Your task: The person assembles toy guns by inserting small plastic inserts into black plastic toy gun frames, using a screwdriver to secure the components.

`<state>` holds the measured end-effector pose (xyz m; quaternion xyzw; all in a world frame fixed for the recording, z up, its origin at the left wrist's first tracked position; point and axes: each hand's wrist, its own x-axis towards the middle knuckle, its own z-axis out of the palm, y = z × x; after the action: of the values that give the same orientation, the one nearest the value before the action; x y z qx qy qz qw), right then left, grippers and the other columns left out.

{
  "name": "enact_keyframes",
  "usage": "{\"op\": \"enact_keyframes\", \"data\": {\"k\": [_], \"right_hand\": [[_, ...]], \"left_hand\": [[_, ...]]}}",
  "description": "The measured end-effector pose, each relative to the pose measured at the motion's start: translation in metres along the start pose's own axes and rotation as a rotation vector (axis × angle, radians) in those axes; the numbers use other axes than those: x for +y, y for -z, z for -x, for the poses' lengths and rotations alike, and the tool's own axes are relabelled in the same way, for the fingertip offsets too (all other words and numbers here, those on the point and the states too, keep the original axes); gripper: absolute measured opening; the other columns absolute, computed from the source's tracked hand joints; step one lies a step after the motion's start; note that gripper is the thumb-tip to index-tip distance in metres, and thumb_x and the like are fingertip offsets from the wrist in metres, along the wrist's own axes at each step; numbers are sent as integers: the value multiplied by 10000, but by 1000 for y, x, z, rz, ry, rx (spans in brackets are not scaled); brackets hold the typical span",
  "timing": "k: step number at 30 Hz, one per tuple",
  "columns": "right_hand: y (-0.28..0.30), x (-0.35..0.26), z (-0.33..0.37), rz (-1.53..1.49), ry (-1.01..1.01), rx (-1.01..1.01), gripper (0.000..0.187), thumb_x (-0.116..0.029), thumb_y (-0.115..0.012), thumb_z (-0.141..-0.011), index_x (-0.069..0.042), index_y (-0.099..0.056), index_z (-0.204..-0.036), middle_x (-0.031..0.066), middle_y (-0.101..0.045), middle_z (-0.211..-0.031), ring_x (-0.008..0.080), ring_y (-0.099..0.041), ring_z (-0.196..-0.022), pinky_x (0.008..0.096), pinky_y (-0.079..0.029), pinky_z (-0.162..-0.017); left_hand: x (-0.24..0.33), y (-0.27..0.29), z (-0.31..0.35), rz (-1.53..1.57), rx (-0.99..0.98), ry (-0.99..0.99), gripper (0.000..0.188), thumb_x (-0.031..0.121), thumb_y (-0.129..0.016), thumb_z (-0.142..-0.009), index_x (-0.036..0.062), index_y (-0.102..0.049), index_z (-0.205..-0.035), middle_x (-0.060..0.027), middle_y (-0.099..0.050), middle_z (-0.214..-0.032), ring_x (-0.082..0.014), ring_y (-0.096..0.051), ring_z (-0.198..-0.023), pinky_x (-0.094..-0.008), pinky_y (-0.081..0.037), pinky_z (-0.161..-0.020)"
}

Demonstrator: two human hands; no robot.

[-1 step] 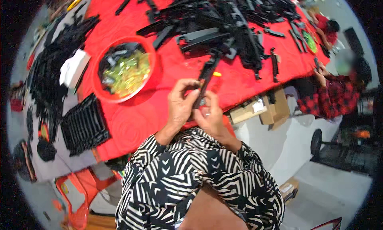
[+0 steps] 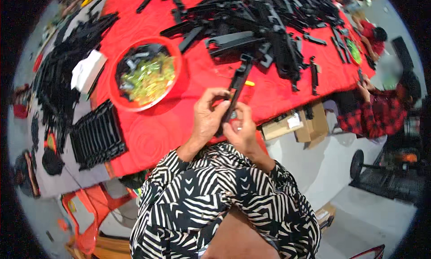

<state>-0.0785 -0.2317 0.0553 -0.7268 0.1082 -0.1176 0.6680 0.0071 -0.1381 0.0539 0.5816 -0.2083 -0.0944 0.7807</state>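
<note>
Both my hands are closed on one long, narrow black plastic part (image 2: 239, 76), held above the red-covered table close to my body. It tilts away from me, its far end toward the heap. My left hand (image 2: 207, 117) pinches it from the left side with thumb and fingers. On the right, my right hand (image 2: 244, 129) grips nearer its lower end, with a ring-like glint at the fingers. A small bit of orange shows on the part by my left fingertips; what it is I cannot tell. Beyond lies a large heap of similar black parts (image 2: 233, 41).
A red tub (image 2: 179, 72) with small yellowish and dark pieces stands left on the red cloth (image 2: 150, 140). Further left are a row of black parts (image 2: 98, 135), a white box (image 2: 88, 70) and another black heap (image 2: 63, 75). An open cardboard box (image 2: 312, 124) sits right; a co-worker (image 2: 372, 111) is beyond.
The view has shifted a little, so the table and its things appear slightly further right. My hands keep their hold on the black part, whose far end now stands clearer of the heap.
</note>
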Motion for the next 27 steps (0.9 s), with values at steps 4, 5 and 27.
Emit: {"op": "enact_keyframes", "data": {"k": [4,5,27], "right_hand": [[10,6,1,-180,90,-77,528,123,-505,-726,18,-335,-1215,129,-512,-1134,64,-549,-756,180,-441,-575],[13,0,1,-235,25,-107,526,132,-491,-725,17,-338,-1215,125,-511,-1135,44,-528,-713,170,-420,-543],[15,-9,5,145,26,-91,498,92,-488,-686,-1,-430,-1171,40,-564,-933,-11,-353,-540,158,-295,-463]], "left_hand": [[15,2,2,102,-36,47,221,-44,-610,-782,12,-549,-988,-12,-575,-916,-80,-551,-845,-212,-476,-732],[16,7,3,79,-36,85,204,-38,-612,-787,16,-554,-975,4,-569,-902,-57,-535,-817,-196,-469,-717],[30,39,3,-274,-113,-83,204,25,-635,-779,16,-598,-980,-54,-595,-902,-101,-578,-755,-246,-475,-663]]}}
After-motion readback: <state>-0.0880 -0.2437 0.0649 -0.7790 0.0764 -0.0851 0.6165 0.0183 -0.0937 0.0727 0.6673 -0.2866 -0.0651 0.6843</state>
